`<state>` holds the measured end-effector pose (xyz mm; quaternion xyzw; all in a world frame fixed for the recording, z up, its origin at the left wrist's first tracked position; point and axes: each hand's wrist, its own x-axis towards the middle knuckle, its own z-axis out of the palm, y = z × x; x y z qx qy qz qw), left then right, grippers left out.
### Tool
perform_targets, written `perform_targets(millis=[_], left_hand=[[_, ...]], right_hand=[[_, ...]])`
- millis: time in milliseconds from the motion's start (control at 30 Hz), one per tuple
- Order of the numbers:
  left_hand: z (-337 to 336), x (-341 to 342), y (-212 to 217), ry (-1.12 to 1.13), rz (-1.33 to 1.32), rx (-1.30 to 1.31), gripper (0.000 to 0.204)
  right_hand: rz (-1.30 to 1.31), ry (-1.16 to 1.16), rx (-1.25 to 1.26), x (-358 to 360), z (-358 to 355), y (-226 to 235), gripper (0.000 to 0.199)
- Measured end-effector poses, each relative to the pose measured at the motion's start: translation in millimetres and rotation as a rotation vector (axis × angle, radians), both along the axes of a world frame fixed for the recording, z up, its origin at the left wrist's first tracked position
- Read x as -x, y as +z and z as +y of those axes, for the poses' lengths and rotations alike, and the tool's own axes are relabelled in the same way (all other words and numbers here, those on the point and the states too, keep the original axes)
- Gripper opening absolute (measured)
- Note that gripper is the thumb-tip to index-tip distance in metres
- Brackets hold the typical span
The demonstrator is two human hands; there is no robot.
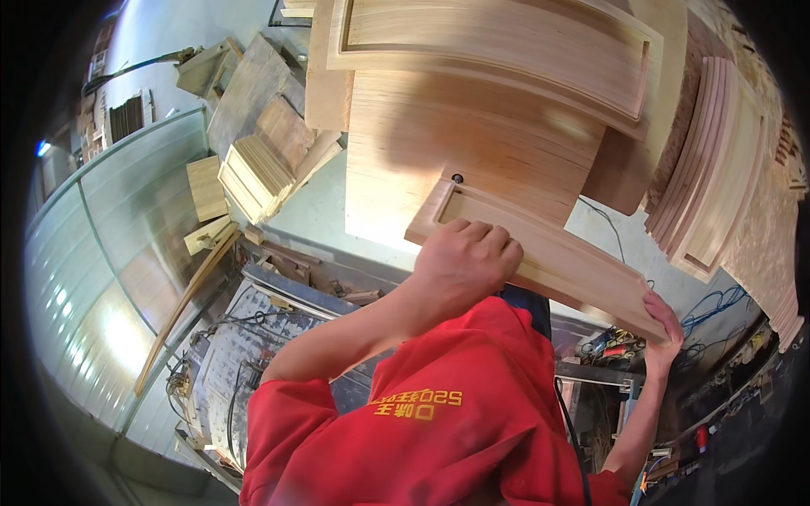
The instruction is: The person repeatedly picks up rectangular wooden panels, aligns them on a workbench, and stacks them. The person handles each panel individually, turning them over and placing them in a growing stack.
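Note:
A pale framed wooden panel (582, 253) lies at a slant in front of me, overlapping the near edge of a broad light board (472, 126). My left hand (468, 257) is closed over its near edge by the left end, knuckles up; the fingertips and thumb are hidden. At the right end, my right hand (662, 325) grips the panel's corner, fingers on the upper face. A small round black piece (457, 179) shows just behind the panel's left corner. Farther off, a larger framed panel (498, 38) rests on the board.
Several framed panels (709, 169) stand stacked at the right. Left of the bench are a pile of wooden panels (253, 177) and loose boards. A translucent sheet partition (110, 253) runs along the left. Blue cables (717, 308) lie at the lower right.

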<state>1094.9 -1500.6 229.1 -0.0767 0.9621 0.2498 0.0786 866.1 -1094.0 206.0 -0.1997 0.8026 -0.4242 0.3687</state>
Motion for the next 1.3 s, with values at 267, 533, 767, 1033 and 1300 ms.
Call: perform_targets(millis=[267,533,767,1033,1300], left_hand=[[-43.3,-18.0,11.2,0.014,-0.092,0.011,0.018],[-81.5,-45.0,11.3,0.058,-0.112,0.028,0.035],[-105.7,-66.7,11.9,0.098,-0.111,0.086,0.04],[-135.7,-88.8,12.9,0.14,-0.089,0.136,0.026],[-160.1,-100.9,17.3,0.149,-0.115,0.166,0.025]], right_hand=[[0.082,0.115,0.019,-3.7,-55.4,1.3,0.017],[0.183,0.333,0.044,-5.3,-112.4,5.8,0.023],[0.169,0.37,0.095,-16.4,-148.3,3.0,0.031],[0.187,0.432,0.154,-33.0,-180.0,-8.3,0.025],[0.201,0.448,0.169,-50.9,-207.1,-8.6,0.046]])
